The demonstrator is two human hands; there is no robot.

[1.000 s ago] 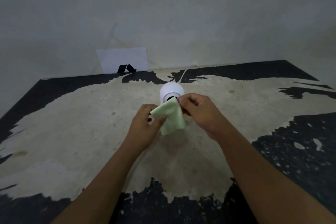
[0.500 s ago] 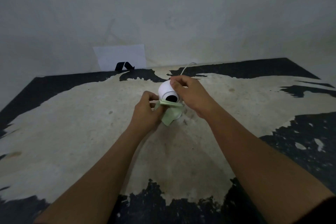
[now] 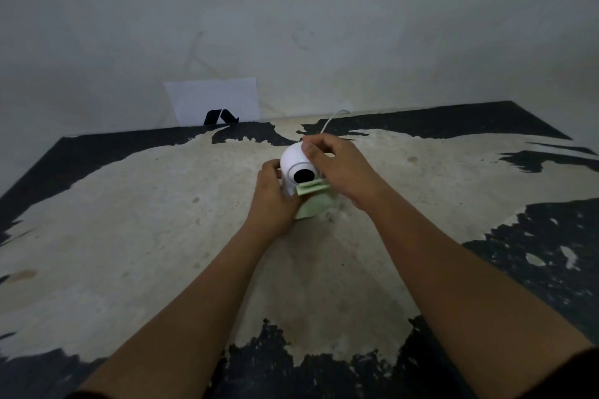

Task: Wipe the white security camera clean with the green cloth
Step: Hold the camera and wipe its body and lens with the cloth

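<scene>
White security camera (image 3: 297,168) sits approx. centre of the worn table (image 3: 129,236), a bit toward 12 o'clock, round head tilted so the black lens (image 3: 303,175) faces the viewer. Left hand (image 3: 274,197) at the camera's 8 o'clock, fingers curled round the lower body/base, thumb up against the left side of the head; it also seems to pinch the green cloth (image 3: 312,201) against the base, though exact contact is hidden. Right hand (image 3: 337,168) at the camera's 3 o'clock, fingers bent & closed over the top-right of the head, fingertips (image 3: 306,147) touching the white shell near 12 o'clock. Cloth is bunched just below the lens at 5 o'clock, a folded edge against the camera w/ the rest hanging down between the two hands. White cable (image 3: 329,121) runs from behind the camera toward the wall at 12 o'clock. White paper sheet (image 3: 212,100) w/ a black mark (image 3: 220,116) leans on the wall at approx. 11 o'clock, well apart from the hands. Table surface pale w/ black patches at the edges.
</scene>
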